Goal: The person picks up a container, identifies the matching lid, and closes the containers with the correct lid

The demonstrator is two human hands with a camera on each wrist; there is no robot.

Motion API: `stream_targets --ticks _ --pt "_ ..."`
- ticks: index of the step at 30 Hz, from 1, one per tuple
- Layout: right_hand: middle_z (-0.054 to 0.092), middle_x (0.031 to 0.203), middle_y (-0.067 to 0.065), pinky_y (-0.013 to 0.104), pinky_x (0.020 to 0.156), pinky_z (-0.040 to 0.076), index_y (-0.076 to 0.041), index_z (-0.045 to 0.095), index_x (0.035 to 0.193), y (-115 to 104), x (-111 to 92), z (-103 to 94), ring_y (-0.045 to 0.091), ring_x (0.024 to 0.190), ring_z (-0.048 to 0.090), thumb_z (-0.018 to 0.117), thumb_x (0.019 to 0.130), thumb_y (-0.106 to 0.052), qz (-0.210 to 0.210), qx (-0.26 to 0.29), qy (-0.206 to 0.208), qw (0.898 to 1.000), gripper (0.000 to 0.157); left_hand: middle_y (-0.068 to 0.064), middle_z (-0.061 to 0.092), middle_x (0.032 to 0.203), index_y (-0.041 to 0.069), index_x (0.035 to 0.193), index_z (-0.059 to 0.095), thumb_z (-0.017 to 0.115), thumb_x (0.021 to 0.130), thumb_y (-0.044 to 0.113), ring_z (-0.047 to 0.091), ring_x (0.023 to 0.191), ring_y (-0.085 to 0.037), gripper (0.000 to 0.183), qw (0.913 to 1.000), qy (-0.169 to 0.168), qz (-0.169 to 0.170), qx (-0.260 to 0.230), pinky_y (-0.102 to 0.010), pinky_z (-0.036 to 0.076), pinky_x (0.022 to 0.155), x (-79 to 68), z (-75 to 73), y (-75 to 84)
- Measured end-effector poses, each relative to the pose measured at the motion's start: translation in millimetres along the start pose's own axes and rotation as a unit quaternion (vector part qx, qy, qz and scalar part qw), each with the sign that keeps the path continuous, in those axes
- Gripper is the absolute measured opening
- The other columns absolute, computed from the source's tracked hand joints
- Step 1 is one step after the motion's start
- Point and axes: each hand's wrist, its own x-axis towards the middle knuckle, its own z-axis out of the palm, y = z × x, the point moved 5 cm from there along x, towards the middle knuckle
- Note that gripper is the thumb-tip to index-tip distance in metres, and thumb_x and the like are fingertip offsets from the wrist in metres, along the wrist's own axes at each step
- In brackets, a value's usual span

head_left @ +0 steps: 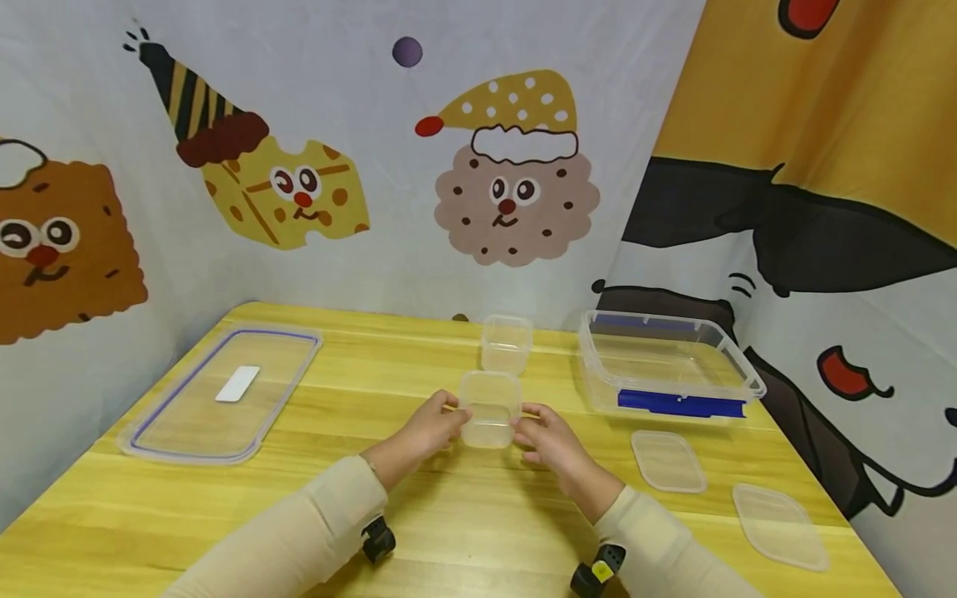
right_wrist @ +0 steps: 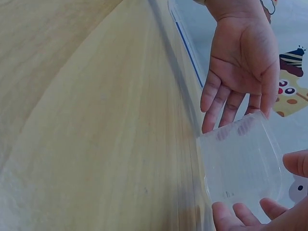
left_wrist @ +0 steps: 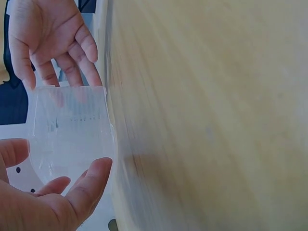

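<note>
In the head view a small square container of cloudy clear plastic, with no lid on it, sits between the two hands at mid-table. My left hand holds its left side, thumb at the upper edge and fingers lower down. From the right, my right hand grips the opposite side in the same way. The left wrist view shows the container's see-through wall, with the right hand's fingertips visible behind it. A second small container stands just behind the held one.
A large clear box with a blue clasp stands at the back right. Two small square lids, a nearer lid and a farther lid, lie before it. On the left lies a large lid with a blue seal and a white strip. A printed curtain hangs behind.
</note>
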Motion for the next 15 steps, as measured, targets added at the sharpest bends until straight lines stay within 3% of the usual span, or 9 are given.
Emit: stream_targets --ticks 15 --pt "0.049 0.135 0.028 0.051 0.093 0.049 0.003 0.037 0.142 3.5 3.6 -2.7 0.042 0.121 0.052 0.053 0.096 -0.020 0.009 0.009 0.009 1.000 0.054 -0.023 0.057 0.113 -0.007 0.127 0.042 0.052 0.100 0.021 0.058 0.095 -0.031 0.040 1.0000 -0.003 -0.005 0.001 -0.044 0.053 0.079 7.0 2.3 -3.5"
